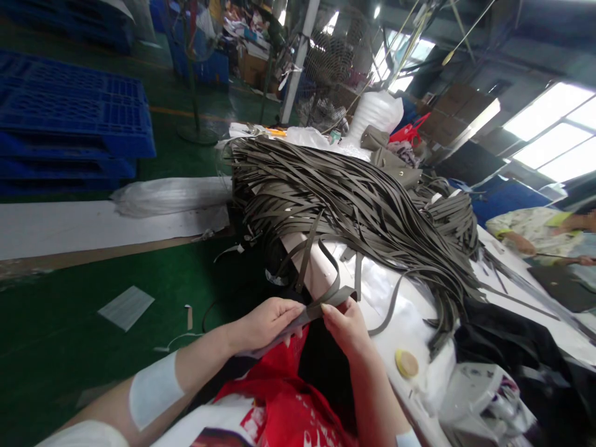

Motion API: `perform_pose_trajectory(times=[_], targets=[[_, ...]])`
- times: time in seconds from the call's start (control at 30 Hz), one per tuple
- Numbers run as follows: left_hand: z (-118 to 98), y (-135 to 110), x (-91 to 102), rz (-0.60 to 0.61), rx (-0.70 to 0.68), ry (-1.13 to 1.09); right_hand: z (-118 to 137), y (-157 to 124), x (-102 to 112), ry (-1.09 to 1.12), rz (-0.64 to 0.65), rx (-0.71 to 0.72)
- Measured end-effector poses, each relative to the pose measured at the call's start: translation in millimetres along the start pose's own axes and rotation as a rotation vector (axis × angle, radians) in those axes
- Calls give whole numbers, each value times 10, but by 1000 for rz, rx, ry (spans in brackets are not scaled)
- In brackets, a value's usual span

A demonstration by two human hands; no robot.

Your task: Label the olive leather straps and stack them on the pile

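Two bare hands, one strap between them. Left hand (pixel 267 323): grip narrow, thumb on top, pinching the held strap (pixel 313 312). Right hand (pixel 345 324): grip also narrow, thumb and fingers on the same strap just beside the left. Strap was grey-brown and flat, held in front of the body, off the near edge of one white counter (pixel 319 273).

One big strap pile (pixel 335 192) lay across the counter, same colour, too many strips to count; several drooped over the near edge toward the hands. One smaller strap bundle (pixel 454 214) sat just beyond it, on the right. Behind the pile: one white foam roll (pixel 376 115) and one red item (pixel 410 131), kind unclear. Near the right forearm, one yellow-rimmed tape roll (pixel 406 363) lay on the counter, one white plastic bag (pixel 484 397) and one black cloth heap (pixel 512 341) further right.

One co-worker (pixel 524 223) was at the far right, two hands visible, near one dark flat panel (pixel 563 287).

Floor was green: one pale sheet (pixel 126 307) on it, and one stack of blue pallets (pixel 74 118) at upper left, exact count unclear. One pale patch (pixel 156 388) sat on the left forearm, and one red apron (pixel 284 400) showed below the hands.
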State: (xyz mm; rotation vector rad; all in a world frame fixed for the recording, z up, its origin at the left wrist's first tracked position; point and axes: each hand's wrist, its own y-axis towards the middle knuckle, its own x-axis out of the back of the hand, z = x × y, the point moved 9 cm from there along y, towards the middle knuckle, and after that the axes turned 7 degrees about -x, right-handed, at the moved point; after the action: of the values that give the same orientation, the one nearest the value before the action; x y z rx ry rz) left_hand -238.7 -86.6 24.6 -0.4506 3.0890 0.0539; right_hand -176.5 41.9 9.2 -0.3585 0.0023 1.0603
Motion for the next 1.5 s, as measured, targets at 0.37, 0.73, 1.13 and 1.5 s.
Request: perform_pose_trajectory(times=[0.37,0.73,1.13,1.5], targets=[[-81,40,145,-144,-149,346,188,65,208,278,-211,80],[-2,-131,90,-15,0,-15,46,65,-70,425,44,-179],[-144,47,130,-168,-140,113,251,-100,-232,-56,-136,179],[30,31,109,-162,-90,356,585,-55,181,226,-311,279]])
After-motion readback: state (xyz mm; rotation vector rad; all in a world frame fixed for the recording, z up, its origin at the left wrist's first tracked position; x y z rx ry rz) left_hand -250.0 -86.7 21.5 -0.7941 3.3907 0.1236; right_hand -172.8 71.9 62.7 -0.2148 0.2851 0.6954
